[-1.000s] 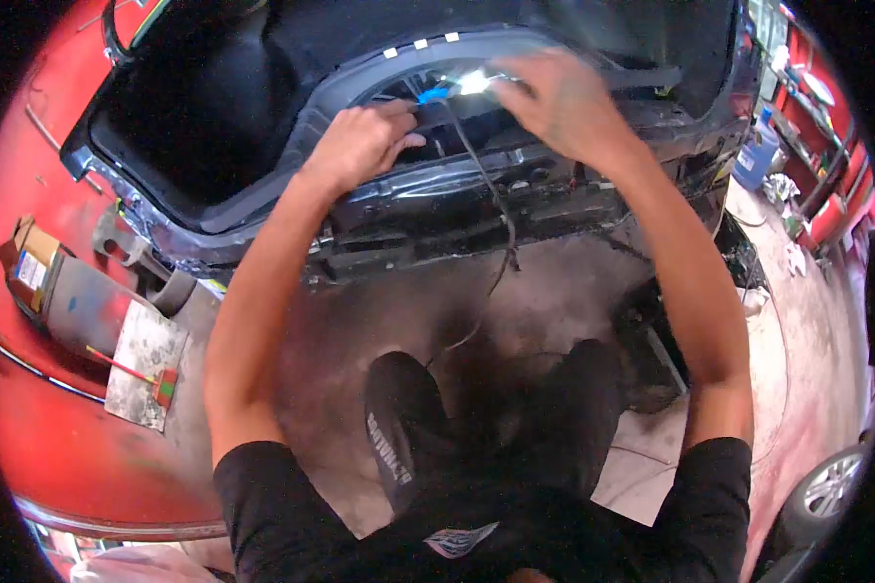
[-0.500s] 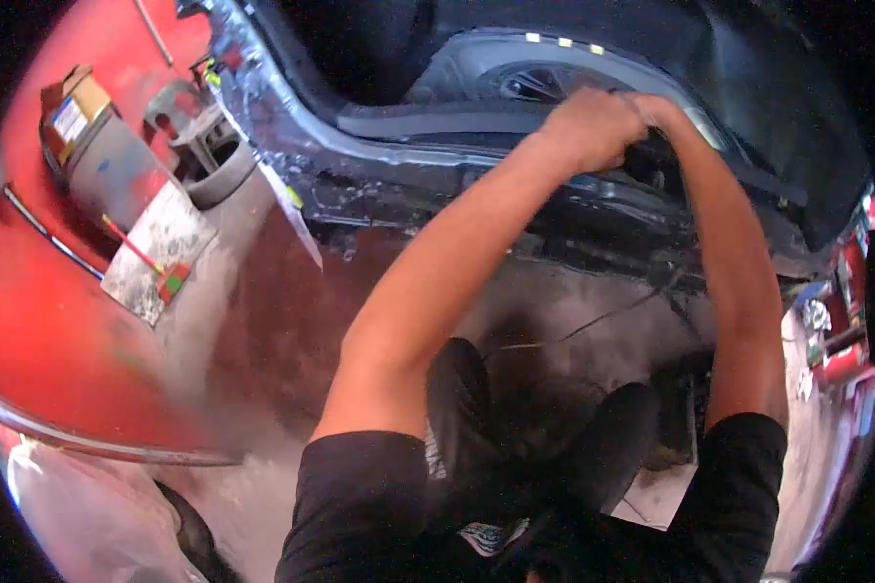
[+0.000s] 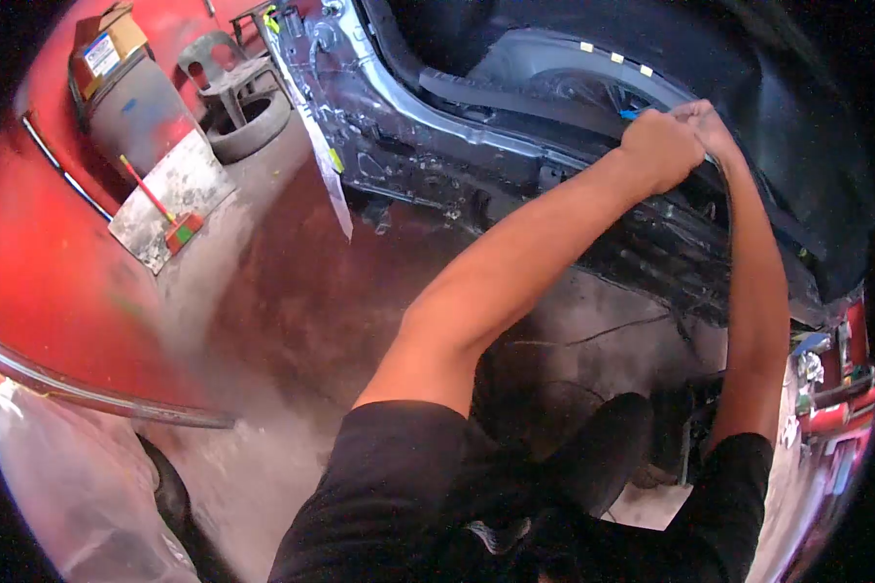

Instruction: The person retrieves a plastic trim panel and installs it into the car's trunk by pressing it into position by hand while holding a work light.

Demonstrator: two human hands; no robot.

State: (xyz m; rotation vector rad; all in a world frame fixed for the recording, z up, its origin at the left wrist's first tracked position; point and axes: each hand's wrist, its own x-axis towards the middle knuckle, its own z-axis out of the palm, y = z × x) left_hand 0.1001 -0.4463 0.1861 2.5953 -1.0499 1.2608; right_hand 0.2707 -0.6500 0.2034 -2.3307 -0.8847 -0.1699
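Observation:
My left hand [image 3: 661,153] is closed in a fist over the dark car body's sill [image 3: 515,141]. A small blue piece [image 3: 632,114] shows just past its knuckles; whether the hand holds it I cannot tell. My right hand [image 3: 707,128] touches or nearly touches the left, its fingers curled, and whatever they hold is hidden. Behind both hands lies a grey curved panel [image 3: 554,63] with several pale yellow tape bits [image 3: 616,58] along its edge. Part of a spoked wheel [image 3: 603,92] shows under that curve.
Left of the car are a grey plastic chair [image 3: 226,73], a tyre [image 3: 253,126], a cardboard box [image 3: 117,44] and a red-handled brush [image 3: 180,228]. A red panel [image 3: 58,282] fills the left side. A cable [image 3: 603,333] crosses the floor; red tools [image 3: 831,418] stand far right.
The view has shifted, so the car and chair appear lower and farther right. Both hands stay close together over the sill. The blue piece has come into sight beside my left hand.

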